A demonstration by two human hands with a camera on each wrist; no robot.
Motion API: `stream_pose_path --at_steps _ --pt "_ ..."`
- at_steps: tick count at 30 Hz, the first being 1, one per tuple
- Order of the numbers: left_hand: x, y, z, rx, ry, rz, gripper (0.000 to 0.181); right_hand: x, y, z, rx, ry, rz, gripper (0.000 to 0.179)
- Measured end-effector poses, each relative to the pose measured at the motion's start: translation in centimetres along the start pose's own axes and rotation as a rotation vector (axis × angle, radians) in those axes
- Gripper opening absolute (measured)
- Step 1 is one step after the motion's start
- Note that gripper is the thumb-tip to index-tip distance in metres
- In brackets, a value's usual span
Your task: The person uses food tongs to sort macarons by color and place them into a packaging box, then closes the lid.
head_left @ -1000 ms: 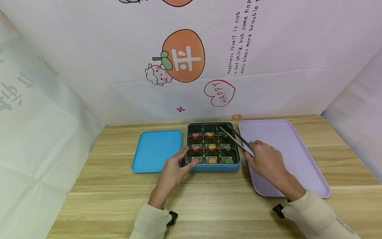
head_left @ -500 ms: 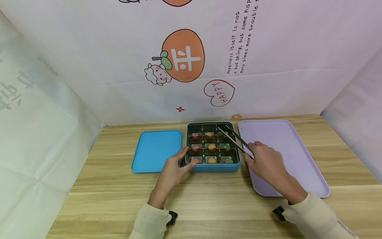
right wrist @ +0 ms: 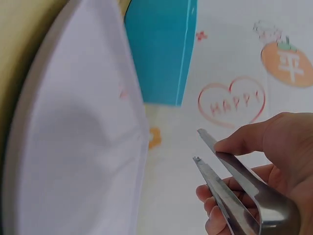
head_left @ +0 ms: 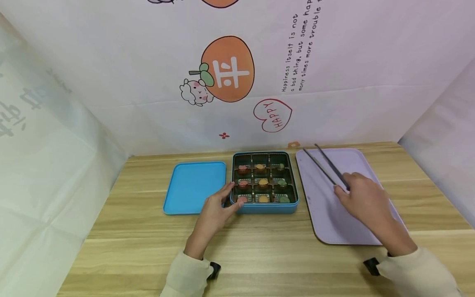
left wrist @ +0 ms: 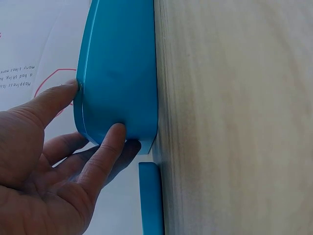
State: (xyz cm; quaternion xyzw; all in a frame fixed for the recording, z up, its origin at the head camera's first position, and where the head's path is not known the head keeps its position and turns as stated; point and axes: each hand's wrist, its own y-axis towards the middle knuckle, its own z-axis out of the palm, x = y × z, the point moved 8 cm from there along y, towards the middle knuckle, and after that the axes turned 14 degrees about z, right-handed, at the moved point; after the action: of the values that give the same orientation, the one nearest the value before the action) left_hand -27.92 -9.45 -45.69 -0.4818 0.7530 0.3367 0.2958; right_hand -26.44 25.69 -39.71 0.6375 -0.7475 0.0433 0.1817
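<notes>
My left hand [head_left: 216, 212] rests at the near left corner of a blue tin [head_left: 267, 209]. In the left wrist view, its thumb touches the rim and its outstretched fingers lie against the side wall. Pink candies [head_left: 243, 182], yellow candies [head_left: 263, 182] and green candies [head_left: 282, 182] sit in three columns inside the tin's dark, divided insert. The right hand [head_left: 365, 200] holds a pair of metal tongs [head_left: 326, 166] over a lilac tray [head_left: 319, 229]. Between the spread tips of the tongs there is nothing, as the right wrist view shows.
A flat blue lid [head_left: 196, 187] lies on the wooden table [head_left: 259, 251] to the left of the tin. Behind the table hangs a printed white cloth [head_left: 159, 123], with more cloth on both sides.
The right hand has carried the tongs from over the tin's far right compartment rightwards to above the tray. The green candy there now shows fully. The left hand has stayed put.
</notes>
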Motion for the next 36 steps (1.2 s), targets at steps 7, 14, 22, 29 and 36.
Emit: stream_pose_path --at_steps 7,14,22,29,36 --pt "0.1 0.0 0.0 0.002 0.011 -0.006 0.068 -4.9 0.1 -1.3 -0.06 0.003 0.023 0.027" --pt "0.1 0.0 0.0 0.003 0.025 0.007 0.067 -11.0 0.4 -2.0 -0.008 -0.019 0.151 0.025" --pt "0.1 -0.1 0.1 0.005 0.016 0.001 0.068 -16.6 0.3 -1.8 -0.008 -0.057 0.207 0.033" --pt "0.0 0.0 0.0 0.001 -0.002 -0.01 0.068 -19.7 0.3 -1.0 0.073 -0.09 0.266 0.035" --pt "0.0 0.0 0.0 -0.002 0.001 -0.007 0.068 -21.1 0.6 -0.5 0.109 -0.109 0.271 0.033"
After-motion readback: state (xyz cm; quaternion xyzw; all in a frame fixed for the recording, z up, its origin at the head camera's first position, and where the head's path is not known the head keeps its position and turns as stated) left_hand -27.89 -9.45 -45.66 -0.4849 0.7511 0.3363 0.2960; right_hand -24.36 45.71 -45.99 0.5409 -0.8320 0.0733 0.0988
